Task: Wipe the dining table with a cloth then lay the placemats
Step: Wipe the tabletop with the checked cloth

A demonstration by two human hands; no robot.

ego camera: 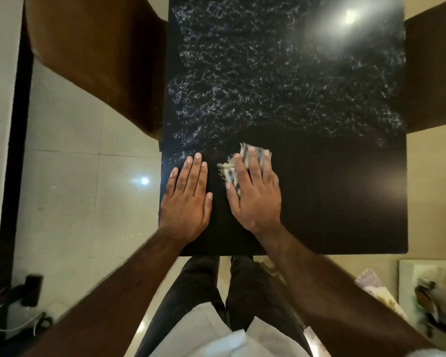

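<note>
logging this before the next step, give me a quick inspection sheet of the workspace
surface: black table, whitish streaks across far half, near part plain dark
job's things: striped cloth under right hand; placemats not seen
clutter: nothing seen on table
hands: left hand flat on table, empty; right hand flat, pressing cloth
cables: cables on floor, lower left
surroundings: brown chair left, another at right edge, tiled floor

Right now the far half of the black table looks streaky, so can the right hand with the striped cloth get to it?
Probably yes: the right hand presses the striped cloth flat, and nothing sits on the black table ahead.
</note>
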